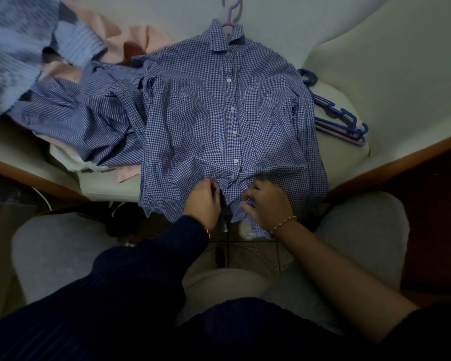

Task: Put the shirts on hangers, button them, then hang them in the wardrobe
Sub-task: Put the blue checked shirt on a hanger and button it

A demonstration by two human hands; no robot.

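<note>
The left grip (pixel 202 201), in a dark sleeve, and the right grip (pixel 267 204), with a bracelet at the wrist, each pinch a front edge of the gingham shirt (pixel 193 113) at its hem. They hold it just below the lowest of 5 white buttons (pixel 236 160), which look fastened. The shirt lies flat, front up, on a white cushion (pixel 346 105), its tail hanging off the near edge. It looks like light, thin cotton that crumples and slides, so I would hold it close by the buttonhole with the edges taut. The hook of a lilac hanger (pixel 231 11) pokes from the collar, the place to lift it. Spare hangers (pixel 341 118) lie to the right; a striped shirt (pixel 89 113) waits on the left.
</note>
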